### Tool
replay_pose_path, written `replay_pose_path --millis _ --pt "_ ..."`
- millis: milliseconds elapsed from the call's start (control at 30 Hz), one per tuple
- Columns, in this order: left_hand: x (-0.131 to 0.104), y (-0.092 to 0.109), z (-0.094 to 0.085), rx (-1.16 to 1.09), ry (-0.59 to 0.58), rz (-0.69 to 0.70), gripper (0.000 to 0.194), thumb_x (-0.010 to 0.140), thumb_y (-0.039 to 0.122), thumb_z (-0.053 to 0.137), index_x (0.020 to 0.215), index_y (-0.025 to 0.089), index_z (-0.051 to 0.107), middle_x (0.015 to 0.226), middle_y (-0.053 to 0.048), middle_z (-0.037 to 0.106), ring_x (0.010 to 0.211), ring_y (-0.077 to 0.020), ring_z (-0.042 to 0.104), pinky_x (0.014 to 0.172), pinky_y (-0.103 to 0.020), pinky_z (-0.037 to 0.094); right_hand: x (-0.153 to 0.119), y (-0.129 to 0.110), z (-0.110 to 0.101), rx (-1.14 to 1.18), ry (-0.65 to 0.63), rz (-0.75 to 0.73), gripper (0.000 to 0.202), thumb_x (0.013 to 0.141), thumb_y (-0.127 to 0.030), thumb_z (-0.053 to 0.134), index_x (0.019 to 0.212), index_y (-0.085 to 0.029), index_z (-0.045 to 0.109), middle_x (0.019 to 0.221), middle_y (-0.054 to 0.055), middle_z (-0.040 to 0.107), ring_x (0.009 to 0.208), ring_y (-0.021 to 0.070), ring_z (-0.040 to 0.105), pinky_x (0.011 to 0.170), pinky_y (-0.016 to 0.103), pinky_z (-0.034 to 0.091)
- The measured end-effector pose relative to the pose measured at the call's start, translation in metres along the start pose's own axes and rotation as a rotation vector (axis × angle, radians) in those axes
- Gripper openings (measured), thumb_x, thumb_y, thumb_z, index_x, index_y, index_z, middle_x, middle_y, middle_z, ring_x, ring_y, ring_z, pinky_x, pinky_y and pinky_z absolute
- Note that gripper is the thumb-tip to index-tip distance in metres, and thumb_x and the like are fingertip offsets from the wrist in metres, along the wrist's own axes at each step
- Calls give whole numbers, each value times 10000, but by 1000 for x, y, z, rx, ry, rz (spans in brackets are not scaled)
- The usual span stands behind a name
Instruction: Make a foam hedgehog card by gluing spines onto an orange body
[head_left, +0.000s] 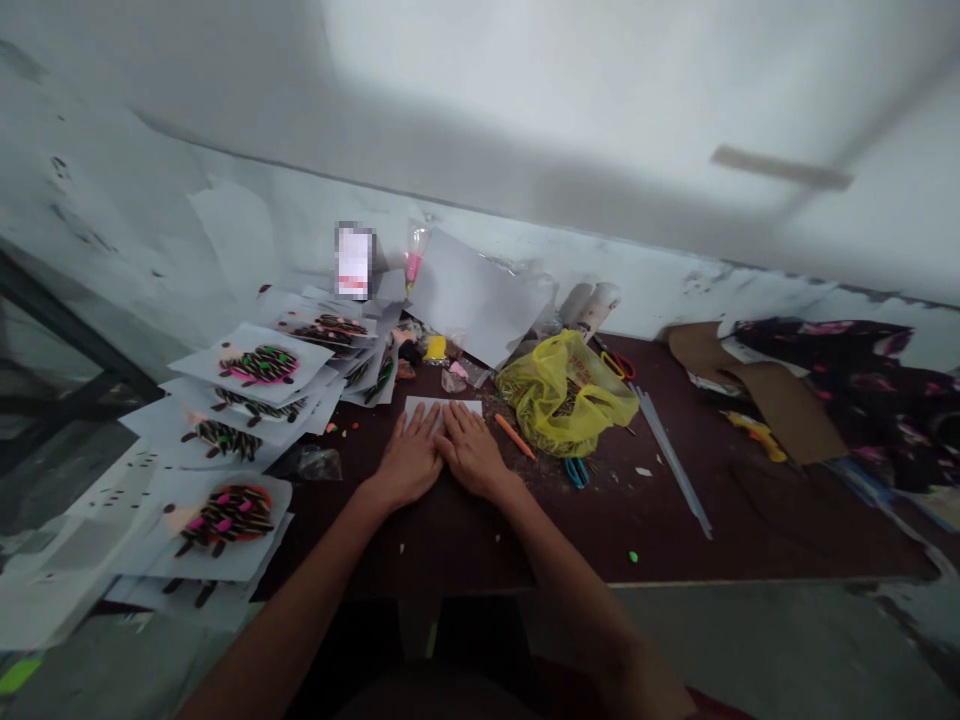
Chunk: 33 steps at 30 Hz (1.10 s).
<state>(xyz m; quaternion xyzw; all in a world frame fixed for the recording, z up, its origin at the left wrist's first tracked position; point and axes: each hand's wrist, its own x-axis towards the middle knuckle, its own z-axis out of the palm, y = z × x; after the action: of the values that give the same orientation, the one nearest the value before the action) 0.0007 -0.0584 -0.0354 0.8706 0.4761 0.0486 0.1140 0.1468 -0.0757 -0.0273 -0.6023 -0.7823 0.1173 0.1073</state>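
Observation:
Both palms lie side by side on a narrow strip of white paper point(466, 407) at the middle of the dark table. My left hand point(409, 462) is flat, with its fingers stretched over the paper's left part. My right hand point(474, 448) presses flat beside it, fingers extended, the two thumbs close together. The paper's far edge shows beyond the fingertips; its near part is hidden under the hands. Just right of my right hand lies an orange marker-like stick point(516, 437). A yellow plastic bag point(559, 400) with thin brown sticks in it stands farther right.
Stacked sheets with clay hedgehog figures point(259, 366) fill the left side. Teal scissors point(576, 472), clear glue sticks point(675, 465) and a yellow-handled tool point(757, 436) lie to the right. Behind are a yellow clay packet point(435, 348), a leaning white sheet point(472, 295) and a phone point(355, 262).

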Motion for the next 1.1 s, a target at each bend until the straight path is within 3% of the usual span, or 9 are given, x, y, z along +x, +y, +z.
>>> replay_pose_path --millis 300,600,833,1000,1100 --pt "-2 -2 1 35 47 -26 584 967 226 224 1524 99 347 1617 -99 274 1505 -257 220 1213 -464 166 -1 -2 -3 -26 -58 60 624 1039 -421 299 1521 -27 324 1601 179 262 1515 251 185 1227 418 197" --pt "-5 0 -3 101 49 -67 581 993 318 227 1523 115 355 1609 -112 285 1502 -269 233 1215 -524 146 -10 11 -2 -99 -3 79 652 1022 -447 312 1528 -35 312 1601 183 252 1505 281 218 1211 460 219" --pt "-9 -7 -8 101 42 -113 580 995 322 244 1522 104 347 1607 -118 291 1504 -257 230 1209 -516 182 -11 11 -3 -133 -11 139 644 1011 -387 334 1515 12 309 1592 212 257 1502 299 221 1210 465 205" --pt "-9 -7 -4 84 75 -98 577 997 325 238 1523 115 345 1610 -126 285 1502 -273 232 1196 -554 185 -15 11 -6 -152 50 186 598 993 -328 382 1503 -18 352 1590 210 272 1493 304 247 1209 474 195" --pt "-9 -8 -2 89 71 -87 581 995 319 235 1526 104 336 1614 -132 269 1507 -277 216 1193 -562 181 -12 2 -5 -128 71 107 624 1000 -364 384 1514 -16 329 1605 205 227 1513 289 183 1216 457 192"
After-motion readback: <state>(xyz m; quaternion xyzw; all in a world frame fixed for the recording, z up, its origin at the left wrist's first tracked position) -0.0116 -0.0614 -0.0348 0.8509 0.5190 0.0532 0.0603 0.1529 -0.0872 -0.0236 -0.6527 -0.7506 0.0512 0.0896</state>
